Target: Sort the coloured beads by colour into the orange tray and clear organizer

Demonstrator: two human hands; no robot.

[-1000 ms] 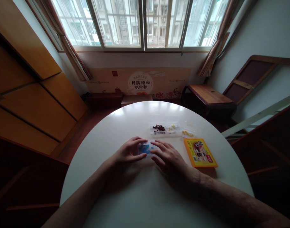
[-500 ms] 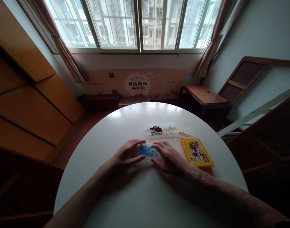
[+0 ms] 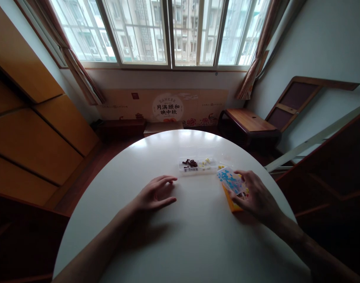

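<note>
Over the yellow-orange box (image 3: 230, 201) at the right of the table, my right hand (image 3: 252, 194) grips a small clear plastic box with blue pieces (image 3: 229, 180) by its right end. The clear box is tilted and covers much of the orange box's printed top. My left hand (image 3: 158, 193) hovers over the middle of the table, fingers apart and curved, holding nothing. Beyond the hands sits a clear divided tray (image 3: 194, 169), with dark brown pieces (image 3: 190, 162) on its left side and pale yellow pieces (image 3: 206, 161) on its right.
The round white table (image 3: 133, 169) fills the foreground. A few yellow pieces (image 3: 221, 167) show behind the raised clear box. Past the table stand a low wooden stand (image 3: 250, 120) at right and a window wall with a printed cardboard panel (image 3: 115, 98). Wooden cabinets (image 3: 29, 129) rise at left.
My left hand has let go of the clear box with blue pieces. My right hand has carried it rightward, from the table's middle to above the orange box. The view has shifted slightly.
</note>
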